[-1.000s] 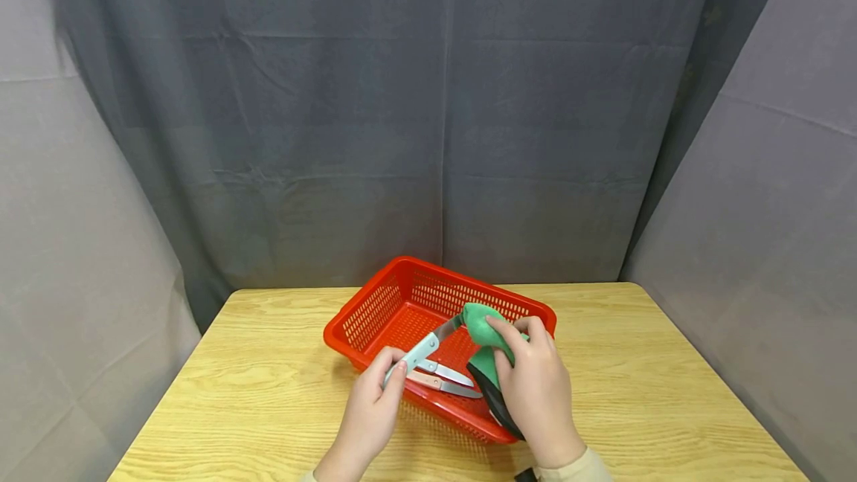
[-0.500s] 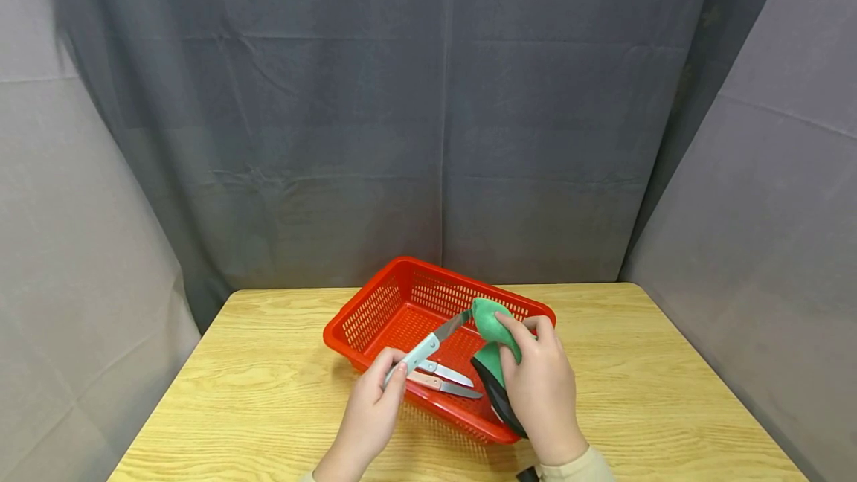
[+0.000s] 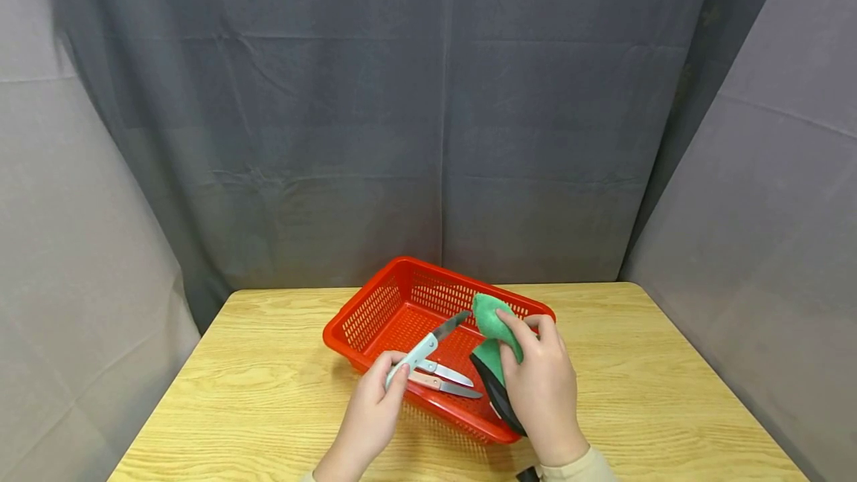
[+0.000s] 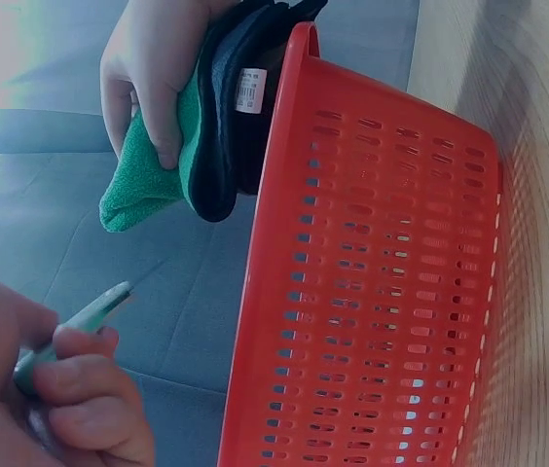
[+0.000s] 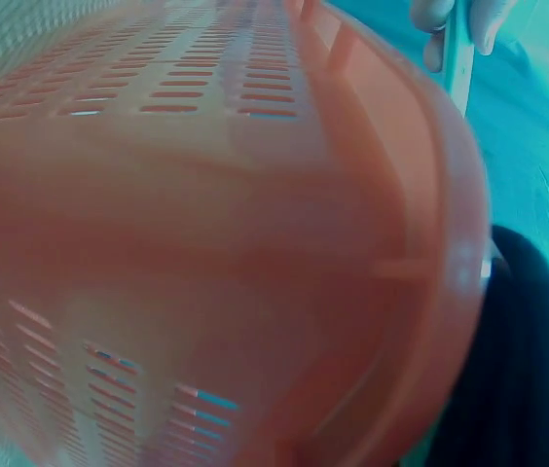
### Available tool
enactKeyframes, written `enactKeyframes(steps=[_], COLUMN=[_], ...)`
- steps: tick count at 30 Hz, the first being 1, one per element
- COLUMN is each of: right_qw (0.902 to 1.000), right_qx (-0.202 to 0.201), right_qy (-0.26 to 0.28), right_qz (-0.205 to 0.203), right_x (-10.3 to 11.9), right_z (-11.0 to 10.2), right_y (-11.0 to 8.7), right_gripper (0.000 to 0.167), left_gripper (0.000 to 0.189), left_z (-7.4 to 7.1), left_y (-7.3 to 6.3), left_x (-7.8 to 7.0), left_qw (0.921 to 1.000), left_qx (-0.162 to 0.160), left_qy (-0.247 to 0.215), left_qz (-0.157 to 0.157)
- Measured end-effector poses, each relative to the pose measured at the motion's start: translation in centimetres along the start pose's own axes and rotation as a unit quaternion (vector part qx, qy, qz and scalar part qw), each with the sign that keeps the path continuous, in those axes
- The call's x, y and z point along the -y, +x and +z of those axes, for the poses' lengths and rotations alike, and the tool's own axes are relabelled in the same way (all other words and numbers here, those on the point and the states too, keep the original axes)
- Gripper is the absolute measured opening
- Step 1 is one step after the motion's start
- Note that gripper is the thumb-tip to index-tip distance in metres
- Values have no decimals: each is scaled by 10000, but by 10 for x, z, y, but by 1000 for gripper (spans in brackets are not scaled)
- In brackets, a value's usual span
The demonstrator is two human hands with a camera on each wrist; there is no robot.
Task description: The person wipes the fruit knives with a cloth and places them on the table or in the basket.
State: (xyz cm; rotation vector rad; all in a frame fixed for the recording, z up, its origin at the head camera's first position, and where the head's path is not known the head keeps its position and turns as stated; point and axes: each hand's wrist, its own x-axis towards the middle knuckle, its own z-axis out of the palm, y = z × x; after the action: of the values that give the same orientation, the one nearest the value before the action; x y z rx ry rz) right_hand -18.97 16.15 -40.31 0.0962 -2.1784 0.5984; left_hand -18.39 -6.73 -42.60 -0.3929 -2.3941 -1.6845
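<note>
My left hand [image 3: 371, 404] grips the mint-green handle of a small knife [image 3: 420, 354] held above the red basket, its blade slanting up to the right. With thumb and fingers, my right hand [image 3: 542, 389] holds a folded green cloth [image 3: 494, 324] with a black part [image 3: 495, 396] hanging over the basket's right end. A small gap shows between blade tip and cloth. Inside the basket lie a pale-handled knife [image 3: 450, 373] and a peach-handled knife [image 3: 445, 387], their handle ends partly behind my left hand. In the left wrist view, a white label [image 4: 250, 90] shows on the black part.
The red perforated basket [image 3: 402, 266] stands at an angle on the wooden table [image 3: 268, 378]. Its rim lies just under both hands. A grey curtain [image 3: 335, 132] hangs behind the table, with pale cloth walls [image 3: 756, 192] at the sides.
My right hand has shifted slightly right with the cloth, whose top has risen. The cloth has come off the blade, so the tip now shows. My left hand has barely moved.
</note>
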Motion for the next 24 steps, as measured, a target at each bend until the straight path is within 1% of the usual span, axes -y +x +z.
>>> enactKeyframes(steps=[2,6,11,17,24], right_qw=[10000,10000,10000,10000,9999], right_qx=[-11,-34,-31,8,69], right_qy=[7,19,13,28,8], right_qz=[-10,-37,-71,-76,-129], right_x=[0,1,1,1,2], right_z=[0,-1,-1,0,1], right_y=[0,0,-1,-1,-2], right_gripper=[48,48,48,48,47], left_gripper=[13,12,11,16,15], left_z=[0,-1,-1,-2,-2], left_y=[0,0,0,1,1], left_x=[0,-2,-2,-1,-1], left_qw=[9998,9995,9997,9998,9994], left_qx=[-82,-193,-177,-73,-145], left_qy=[159,233,156,51,-13], left_qz=[12,-35,-30,-193,-299])
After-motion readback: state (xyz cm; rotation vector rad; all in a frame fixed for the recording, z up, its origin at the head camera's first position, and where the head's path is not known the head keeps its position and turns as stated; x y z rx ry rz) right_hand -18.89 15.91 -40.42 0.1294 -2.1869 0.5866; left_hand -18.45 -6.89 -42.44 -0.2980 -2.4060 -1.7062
